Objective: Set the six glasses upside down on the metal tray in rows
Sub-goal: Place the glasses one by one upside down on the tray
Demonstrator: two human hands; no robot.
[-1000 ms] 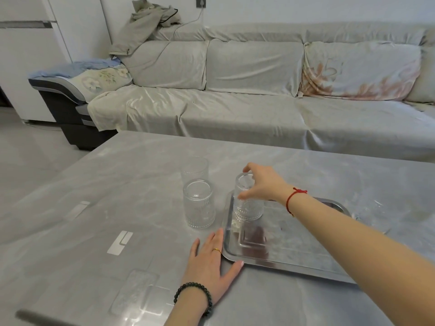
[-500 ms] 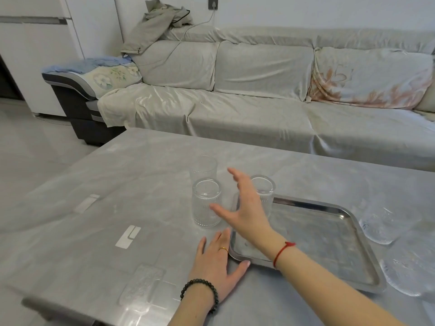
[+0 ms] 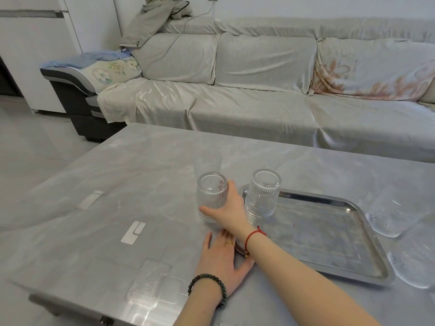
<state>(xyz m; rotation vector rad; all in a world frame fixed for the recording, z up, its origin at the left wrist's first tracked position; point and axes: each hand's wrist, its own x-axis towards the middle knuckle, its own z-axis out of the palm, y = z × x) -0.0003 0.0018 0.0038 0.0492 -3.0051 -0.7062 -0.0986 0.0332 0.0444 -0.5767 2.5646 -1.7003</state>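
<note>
A metal tray (image 3: 329, 236) lies on the grey table. One ribbed clear glass (image 3: 262, 194) stands upside down in its far left corner. Left of the tray stands a second ribbed glass (image 3: 210, 191). My right hand (image 3: 231, 212) wraps around it, thumb in front near its base and fingers behind. A third glass (image 3: 207, 161) stands just behind that one. My left hand (image 3: 221, 262) lies flat on the table, fingers spread, against the tray's near left corner. Two more clear glasses (image 3: 388, 212) (image 3: 416, 257) lie right of the tray.
A clear textured shape (image 3: 148, 283), perhaps a glass on its side, lies near the table's front left edge. A covered sofa (image 3: 259, 102) runs behind the table. The table's left edge drops to a tiled floor (image 3: 35, 149).
My right hand let go of the glass on the tray, crossed left over the tray's edge and closed around the near glass on the table. My left hand stayed flat.
</note>
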